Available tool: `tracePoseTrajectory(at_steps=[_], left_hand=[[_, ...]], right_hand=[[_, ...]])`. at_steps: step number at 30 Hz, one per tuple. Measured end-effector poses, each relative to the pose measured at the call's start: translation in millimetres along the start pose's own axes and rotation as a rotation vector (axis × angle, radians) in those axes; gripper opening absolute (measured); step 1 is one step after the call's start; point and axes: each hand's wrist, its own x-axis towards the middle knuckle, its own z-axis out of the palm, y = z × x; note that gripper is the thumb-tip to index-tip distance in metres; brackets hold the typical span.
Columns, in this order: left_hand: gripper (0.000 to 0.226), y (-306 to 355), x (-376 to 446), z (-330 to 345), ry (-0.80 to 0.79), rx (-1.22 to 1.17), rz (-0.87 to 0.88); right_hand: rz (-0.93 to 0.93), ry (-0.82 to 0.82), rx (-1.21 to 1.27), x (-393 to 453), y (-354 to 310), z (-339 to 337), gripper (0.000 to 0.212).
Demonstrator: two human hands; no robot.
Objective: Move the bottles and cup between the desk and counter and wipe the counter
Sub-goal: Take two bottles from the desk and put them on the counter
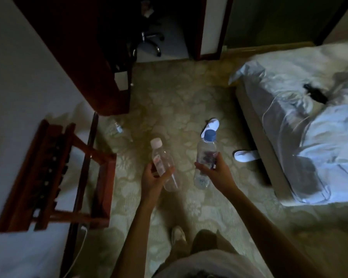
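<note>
Over on the left, a wooden luggage rack point(54, 177) stands against the wall, and past it a clear bottle point(120, 130) lies on the patterned carpet point(169, 93), well apart from both hands. Now the left hand point(152, 178) is wrapped round the white-capped bottle point(163, 163), cap tilted up and away, long axis leaning forward. Just beside it, the right hand point(216, 170) grips the blue-capped bottle point(206, 157) about its middle, cap also pointing ahead. Both bottles are in the air over the carpet, neither on desk nor counter. Neither surface is clearly in view; I judge the carry leads forward toward the dark wardrobe point(84, 57) and doorway. Two white slippers point(244, 155) lie ahead on the right near the bed point(309, 117), possibly underfoot. The floor bottle lies nearer the left hand, but both are full.
</note>
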Motion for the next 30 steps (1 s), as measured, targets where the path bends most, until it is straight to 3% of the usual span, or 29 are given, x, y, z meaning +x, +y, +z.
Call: tracePoseTrajectory(at_steps=[8,21,30], left_hand=[[0.069,67,204,30,-0.079,0.065,-0.009],[0.060,254,547,49,0.072,0.048,0.068],[0.051,315,796,76,0.060,0.036,-0.036]], right_hand=[[0.083,0.092,0.021,197,-34,29,0.048],[-0.040,-0.035,0.014,576,-193,82,0.045],[0.103,-0.058,0.065,809,-237,129,0.044]])
